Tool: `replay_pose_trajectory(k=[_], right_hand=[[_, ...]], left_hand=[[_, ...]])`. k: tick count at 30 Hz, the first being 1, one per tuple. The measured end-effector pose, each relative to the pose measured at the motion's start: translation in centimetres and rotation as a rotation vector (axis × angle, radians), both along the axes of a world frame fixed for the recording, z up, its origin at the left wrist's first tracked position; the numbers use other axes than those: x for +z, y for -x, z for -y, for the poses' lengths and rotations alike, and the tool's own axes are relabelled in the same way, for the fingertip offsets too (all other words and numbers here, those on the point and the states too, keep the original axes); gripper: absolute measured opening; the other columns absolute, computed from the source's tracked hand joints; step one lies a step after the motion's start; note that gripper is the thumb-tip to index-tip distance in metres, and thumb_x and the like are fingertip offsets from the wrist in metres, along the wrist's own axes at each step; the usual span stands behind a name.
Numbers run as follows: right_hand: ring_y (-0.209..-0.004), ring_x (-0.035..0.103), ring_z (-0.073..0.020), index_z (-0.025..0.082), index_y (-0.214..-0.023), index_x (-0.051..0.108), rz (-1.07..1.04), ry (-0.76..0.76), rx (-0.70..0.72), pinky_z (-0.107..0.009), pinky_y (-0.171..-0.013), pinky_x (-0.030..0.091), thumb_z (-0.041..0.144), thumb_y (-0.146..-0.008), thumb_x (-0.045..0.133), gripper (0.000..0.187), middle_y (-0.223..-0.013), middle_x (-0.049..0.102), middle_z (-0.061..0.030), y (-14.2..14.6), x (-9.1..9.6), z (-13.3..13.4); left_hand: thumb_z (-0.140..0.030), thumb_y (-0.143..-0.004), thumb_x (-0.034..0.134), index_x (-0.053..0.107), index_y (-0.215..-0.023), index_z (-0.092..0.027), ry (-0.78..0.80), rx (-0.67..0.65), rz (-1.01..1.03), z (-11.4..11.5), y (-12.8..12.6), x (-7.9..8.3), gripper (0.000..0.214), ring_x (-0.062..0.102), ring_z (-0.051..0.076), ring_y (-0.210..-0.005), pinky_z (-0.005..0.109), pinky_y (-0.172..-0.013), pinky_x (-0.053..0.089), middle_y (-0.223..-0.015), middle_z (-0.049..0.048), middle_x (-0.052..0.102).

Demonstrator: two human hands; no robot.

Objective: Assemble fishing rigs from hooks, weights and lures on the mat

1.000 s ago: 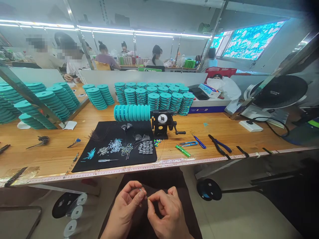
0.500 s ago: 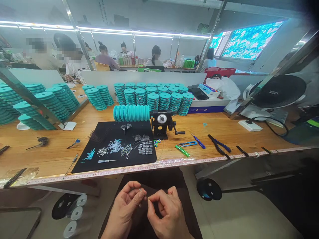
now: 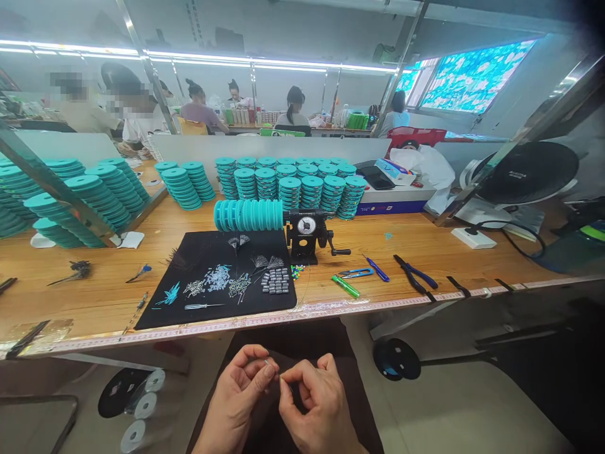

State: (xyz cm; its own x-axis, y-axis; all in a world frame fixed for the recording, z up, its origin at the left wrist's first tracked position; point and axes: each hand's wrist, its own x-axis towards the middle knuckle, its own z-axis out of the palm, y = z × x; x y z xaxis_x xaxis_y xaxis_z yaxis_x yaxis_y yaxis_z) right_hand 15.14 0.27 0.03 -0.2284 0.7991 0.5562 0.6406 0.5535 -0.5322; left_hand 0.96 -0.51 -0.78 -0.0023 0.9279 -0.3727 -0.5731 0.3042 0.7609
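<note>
Both of my hands are low in the head view, below the edge of the wooden bench (image 3: 425, 246), over my lap. My left hand (image 3: 239, 394) pinches a tiny thin part (image 3: 269, 362) between thumb and forefinger. My right hand (image 3: 314, 403) is curled, its fingertips pinched close against the left ones; what it grips is too small to make out. On the bench ahead lies a black mat (image 3: 217, 277) with several small metal pieces, pins and teal bits. Behind it stands a black hand-crank winder (image 3: 309, 233) with a row of teal spools (image 3: 248, 215).
Stacks of teal spools (image 3: 288, 183) fill the back and left of the bench. Pliers (image 3: 416, 277), scissors (image 3: 357, 273) and a green pen (image 3: 346, 287) lie to the right of the mat. A black fan (image 3: 529, 173) stands far right. Other people sit at benches behind. Reels (image 3: 137, 403) lie on the floor at left.
Almost nothing differs: my hands stay pinched together, with only slight finger shifts. The view has drifted very slightly.
</note>
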Motion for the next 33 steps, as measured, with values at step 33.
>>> replay_pose_trajectory(k=[33], right_hand=[[-0.046, 0.041, -0.0136, 0.02, -0.065, 0.057, 0.034, 0.063, 0.0, -0.027, -0.055, 0.032, 0.013, -0.078, 0.053, 0.016, -0.042, 0.036, 0.0079, -0.2, 0.9, 0.0]], left_hand=[[-0.027, -0.066, 0.086, 0.063, -0.086, -0.017, -0.033, 0.038, -0.113, 0.0, -0.1, 0.9, 0.032, 0.059, 0.01, -0.062, 0.018, -0.06, 0.045, -0.067, -0.0011, 0.068]])
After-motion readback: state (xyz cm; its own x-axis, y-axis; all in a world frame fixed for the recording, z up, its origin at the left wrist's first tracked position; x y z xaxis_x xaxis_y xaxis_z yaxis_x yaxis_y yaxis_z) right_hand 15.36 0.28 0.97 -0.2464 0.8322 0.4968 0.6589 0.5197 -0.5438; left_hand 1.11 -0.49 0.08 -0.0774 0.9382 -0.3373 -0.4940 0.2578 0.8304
